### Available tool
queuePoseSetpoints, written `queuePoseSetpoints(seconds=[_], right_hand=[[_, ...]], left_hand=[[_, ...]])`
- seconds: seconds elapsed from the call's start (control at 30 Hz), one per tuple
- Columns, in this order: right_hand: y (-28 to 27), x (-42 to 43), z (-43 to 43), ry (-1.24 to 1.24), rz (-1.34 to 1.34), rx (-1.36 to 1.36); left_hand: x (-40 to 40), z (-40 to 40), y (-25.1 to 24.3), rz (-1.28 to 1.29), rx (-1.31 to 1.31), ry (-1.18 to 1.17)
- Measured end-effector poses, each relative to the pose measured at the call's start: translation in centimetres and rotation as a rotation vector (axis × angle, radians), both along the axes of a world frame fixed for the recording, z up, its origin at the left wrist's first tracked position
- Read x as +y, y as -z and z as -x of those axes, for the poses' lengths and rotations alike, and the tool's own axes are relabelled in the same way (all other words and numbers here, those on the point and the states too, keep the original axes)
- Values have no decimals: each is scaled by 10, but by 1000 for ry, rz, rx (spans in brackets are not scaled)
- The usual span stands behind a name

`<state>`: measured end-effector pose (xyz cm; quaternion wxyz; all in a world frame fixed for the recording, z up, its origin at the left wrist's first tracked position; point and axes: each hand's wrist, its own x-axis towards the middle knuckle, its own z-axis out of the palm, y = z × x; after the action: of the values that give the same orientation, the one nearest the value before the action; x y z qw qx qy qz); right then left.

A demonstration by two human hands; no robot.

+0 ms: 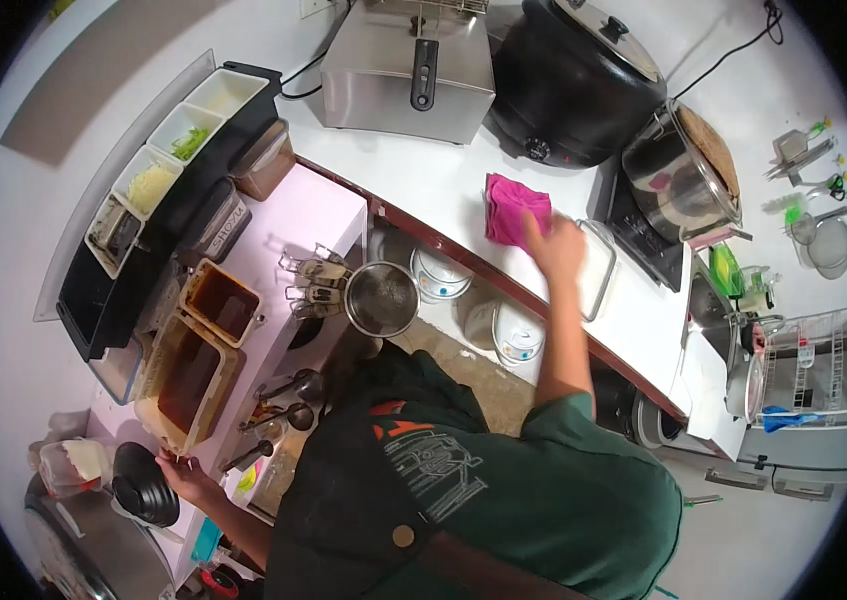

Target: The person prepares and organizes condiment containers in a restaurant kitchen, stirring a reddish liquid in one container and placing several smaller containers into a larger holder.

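My right hand (560, 246) is on a folded magenta cloth (512, 206) on the white counter. Its thumb lies over the cloth, while the other fingers are blurred and partly hidden. Close beside that hand is a clear rectangular lid or tray (603, 281), partly covered by it. On the other side, my left hand (187, 478) is at the near corner of a plastic container (224, 382) of dark brown liquid. Whether its fingers grip the rim cannot be made out. A smaller container of reddish-brown sauce (222, 300) adjoins that container.
A black topping holder (160, 217) stands along the wall. Strainers (382, 298) hang off the shelf edge, with ladles (299, 415) nearby. Behind the cloth are a steel fryer (393, 97), a black soup kettle (577, 90) and a steel pot (667, 180). Black bowls (145, 487) sit beside my left hand.
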<state>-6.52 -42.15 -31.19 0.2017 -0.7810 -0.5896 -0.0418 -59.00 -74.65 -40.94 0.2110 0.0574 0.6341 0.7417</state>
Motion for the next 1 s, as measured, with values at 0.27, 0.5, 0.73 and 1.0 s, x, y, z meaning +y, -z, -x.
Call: queuePoseSetpoints(seconds=[0.27, 0.5, 0.73, 1.0], right_hand=[[64, -95, -113, -149, 480, -348], [-80, -71, -42, -160, 20, -261], [-157, -102, 88, -751, -155, 604], [-85, -90, 313, -954, 268, 1504]], left_hand=[[5, 2, -20, 267, 218, 69], [6, 7, -28, 320, 258, 134], [17, 7, -46, 523, 455, 225], [-5, 16, -50, 504, 435, 214]])
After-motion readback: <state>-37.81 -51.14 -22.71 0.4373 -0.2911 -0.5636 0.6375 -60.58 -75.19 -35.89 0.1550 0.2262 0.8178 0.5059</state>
